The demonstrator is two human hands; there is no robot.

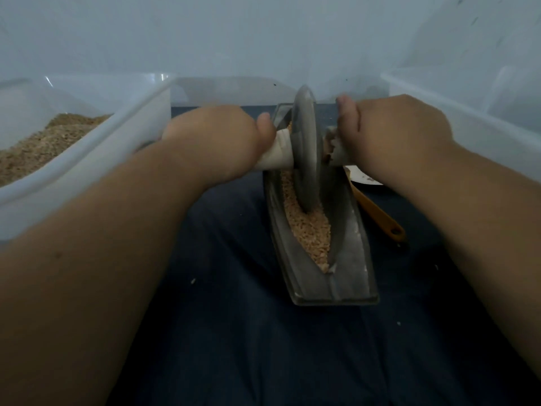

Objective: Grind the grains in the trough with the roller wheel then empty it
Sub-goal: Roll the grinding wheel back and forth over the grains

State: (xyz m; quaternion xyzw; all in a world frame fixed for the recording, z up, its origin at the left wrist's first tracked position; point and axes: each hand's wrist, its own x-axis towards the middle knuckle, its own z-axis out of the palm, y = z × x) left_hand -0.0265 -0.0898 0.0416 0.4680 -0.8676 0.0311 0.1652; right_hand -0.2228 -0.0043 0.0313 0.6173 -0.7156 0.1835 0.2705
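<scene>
Head view. Gripped the wheel (306,148) by both ends: left hand (216,136) curled round the white left handle (278,155), right hand (392,133) curled round the right one. Set upright in the far half of the trough (348,259), rim sunk in the grains (310,230). Laid lengthwise on dark cloth (234,332), between the forearms.

Risked tipping the narrow trough through uneven pressing, or flinging grains over its low walls through a hard stroke. Noted a few strays (193,280) on the cloth.

Flanked by clear bins: left bin (87,159) with brown meal (44,142), right bin (468,121) with contents unseen. Just right of the trough, an orange tool (377,212) and a plate (363,177), likely to foul the right wrist.
</scene>
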